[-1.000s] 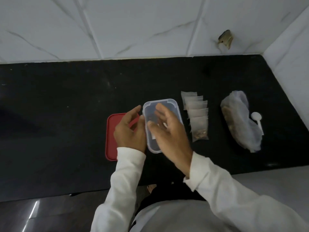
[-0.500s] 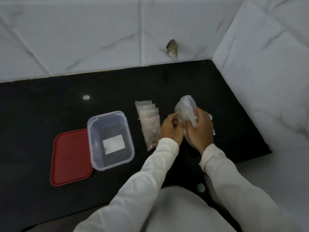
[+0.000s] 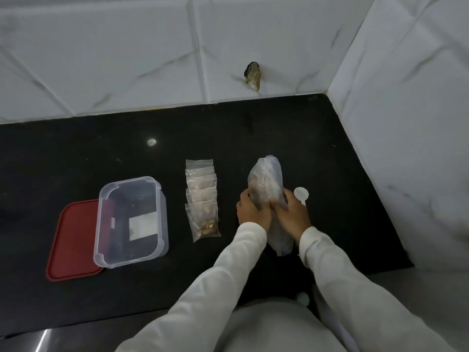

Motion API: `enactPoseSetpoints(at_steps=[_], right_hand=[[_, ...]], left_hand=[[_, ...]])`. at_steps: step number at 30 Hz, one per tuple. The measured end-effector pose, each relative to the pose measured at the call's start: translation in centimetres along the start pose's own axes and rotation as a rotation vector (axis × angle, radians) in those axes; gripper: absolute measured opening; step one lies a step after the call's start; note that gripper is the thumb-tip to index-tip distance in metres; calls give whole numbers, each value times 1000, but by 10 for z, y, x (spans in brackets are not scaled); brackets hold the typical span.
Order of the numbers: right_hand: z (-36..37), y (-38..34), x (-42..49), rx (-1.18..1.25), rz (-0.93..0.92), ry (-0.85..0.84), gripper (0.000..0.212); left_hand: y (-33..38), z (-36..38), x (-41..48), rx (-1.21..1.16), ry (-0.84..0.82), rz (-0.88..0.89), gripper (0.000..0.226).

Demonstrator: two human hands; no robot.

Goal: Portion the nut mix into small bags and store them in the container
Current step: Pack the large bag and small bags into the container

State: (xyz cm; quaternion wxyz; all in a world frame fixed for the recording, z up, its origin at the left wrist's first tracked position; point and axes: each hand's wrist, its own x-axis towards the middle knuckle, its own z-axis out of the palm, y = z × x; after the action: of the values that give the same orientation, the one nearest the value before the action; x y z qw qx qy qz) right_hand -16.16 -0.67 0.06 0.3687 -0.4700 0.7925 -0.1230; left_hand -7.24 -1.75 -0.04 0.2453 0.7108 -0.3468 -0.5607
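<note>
The large clear bag of nut mix (image 3: pixel 266 179) lies on the black counter at the right. My left hand (image 3: pixel 252 210) and my right hand (image 3: pixel 291 212) both grip its middle. A row of several small zip bags (image 3: pixel 203 199), some with nuts inside, lies overlapping to the left of the hands. Further left stands the clear plastic container (image 3: pixel 132 219), open, with a white label on its bottom. Its red lid (image 3: pixel 71 240) lies flat beside it, partly under it. A white scoop (image 3: pixel 301 193) shows just past my right hand.
White marble tile walls close the counter (image 3: pixel 101 153) at the back and on the right (image 3: pixel 406 148). A hole (image 3: pixel 252 76) breaks the back wall tile. The counter's front edge runs below my sleeves.
Both hands left the container and went right to the large nut bag, which they now hold. The view swung right, so the container and lid sit further left.
</note>
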Motion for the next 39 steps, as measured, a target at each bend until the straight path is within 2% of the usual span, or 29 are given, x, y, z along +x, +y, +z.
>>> enactPoseSetpoints(at_steps=[2, 5, 9, 15, 18, 21, 24, 26, 28, 32, 35, 39], right_hand=[[-3, 9, 6, 241, 38, 21, 41], [-8, 12, 10, 360, 102, -71, 17], [-5, 18, 11, 477, 64, -58, 34], [-17, 7, 1, 586, 112, -41, 19], [-27, -5, -7, 596, 161, -35, 26], [-36, -25, -23, 630, 117, -1, 34], [-38, -55, -44, 699, 39, 6, 26], [-33, -80, -57, 749, -8, -11, 25], [-19, -109, -65, 784, -35, -51, 28], [29, -166, -71, 792, -57, -96, 33], [67, -204, -74, 785, -88, -118, 40], [112, -238, -82, 725, -127, -124, 34]], left_hand=[[1, 0, 4, -33, 7, -28, 56], [0, -2, 7, -60, 13, -62, 59], [-2, -5, 11, -70, -15, -90, 52], [0, -11, 7, -115, -110, -30, 35], [7, -19, -2, -154, -135, 34, 35], [16, -38, -8, -210, -171, 103, 37], [30, -74, -16, -248, -220, 185, 41], [36, -105, -17, -275, -228, 209, 51], [41, -140, -17, -281, -202, 233, 49], [42, -212, -8, -201, -46, 341, 47], [33, -259, -2, -226, 28, 347, 46], [13, -304, 8, -171, 126, 369, 43]])
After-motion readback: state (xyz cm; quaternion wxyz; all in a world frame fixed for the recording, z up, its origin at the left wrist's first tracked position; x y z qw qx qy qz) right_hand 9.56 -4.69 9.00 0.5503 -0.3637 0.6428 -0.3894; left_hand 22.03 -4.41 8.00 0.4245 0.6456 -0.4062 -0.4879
